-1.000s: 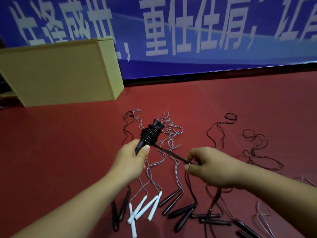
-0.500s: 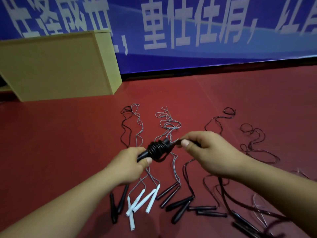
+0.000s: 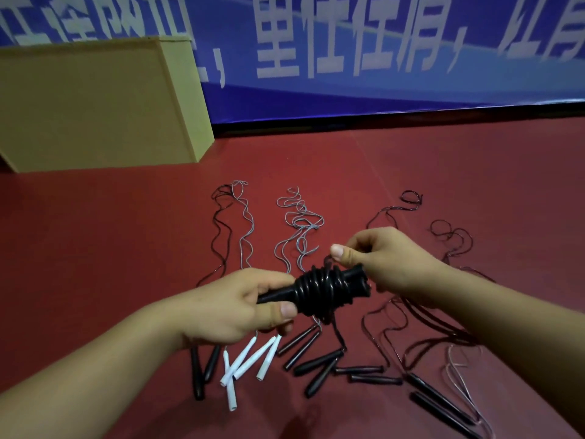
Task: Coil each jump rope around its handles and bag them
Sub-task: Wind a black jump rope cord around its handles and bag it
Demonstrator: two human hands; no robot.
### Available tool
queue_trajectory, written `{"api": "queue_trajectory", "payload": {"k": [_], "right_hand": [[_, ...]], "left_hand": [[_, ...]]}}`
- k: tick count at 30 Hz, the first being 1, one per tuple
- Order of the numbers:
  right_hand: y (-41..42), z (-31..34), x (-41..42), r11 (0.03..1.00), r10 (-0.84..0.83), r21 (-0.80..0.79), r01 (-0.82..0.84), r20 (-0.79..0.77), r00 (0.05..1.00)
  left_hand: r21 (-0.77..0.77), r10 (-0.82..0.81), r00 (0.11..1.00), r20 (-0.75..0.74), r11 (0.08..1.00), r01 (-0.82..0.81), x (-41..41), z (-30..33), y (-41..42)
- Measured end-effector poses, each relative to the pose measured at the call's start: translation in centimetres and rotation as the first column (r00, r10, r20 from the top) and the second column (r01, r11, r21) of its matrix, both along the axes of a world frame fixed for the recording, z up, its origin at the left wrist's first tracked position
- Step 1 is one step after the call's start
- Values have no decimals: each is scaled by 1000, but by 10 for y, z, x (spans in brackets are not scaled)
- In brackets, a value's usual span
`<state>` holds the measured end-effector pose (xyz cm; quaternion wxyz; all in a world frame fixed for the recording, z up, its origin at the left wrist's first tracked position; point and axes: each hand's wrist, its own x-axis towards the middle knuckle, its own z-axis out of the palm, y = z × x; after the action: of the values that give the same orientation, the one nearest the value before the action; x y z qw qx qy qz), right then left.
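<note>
My left hand [image 3: 240, 307] grips the narrow end of a pair of black jump rope handles [image 3: 319, 288], held sideways with black cord coiled thickly round their middle. Just above the coil, my right hand [image 3: 384, 258] pinches the loose cord between thumb and forefinger. Below my hands, several other ropes lie in a row on the red floor [image 3: 95, 248]: white handles [image 3: 250, 362], black handles [image 3: 313, 362], more black handles [image 3: 440, 403] at the right. Their grey cords [image 3: 299, 223] and dark cords [image 3: 452, 239] trail away from me.
A tan cardboard box [image 3: 95, 106] stands at the back left. A blue banner [image 3: 364, 42] with white characters runs along the back wall. No bag is in view.
The wound handles swung from pointing up to lying sideways and lower. My right hand came in from the lower right to just above the coil, taking up the cord.
</note>
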<state>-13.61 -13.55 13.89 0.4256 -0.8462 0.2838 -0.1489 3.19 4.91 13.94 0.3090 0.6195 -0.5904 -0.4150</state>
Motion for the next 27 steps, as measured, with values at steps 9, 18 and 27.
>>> {"api": "queue_trajectory", "payload": {"k": [9, 18, 27], "right_hand": [[26, -10, 16, 985, 161, -55, -164, -52, 986], [54, -12, 12, 905, 323, -221, -363, -197, 926], [50, -14, 9, 899, 302, -266, -349, -203, 931]], "left_hand": [[-53, 408, 858, -313, 894, -445, -6, 2, -6], [34, 654, 683, -325, 730, -682, -6, -5, -17], [-172, 657, 735, 167, 754, -634, 12, -17, -11]]}}
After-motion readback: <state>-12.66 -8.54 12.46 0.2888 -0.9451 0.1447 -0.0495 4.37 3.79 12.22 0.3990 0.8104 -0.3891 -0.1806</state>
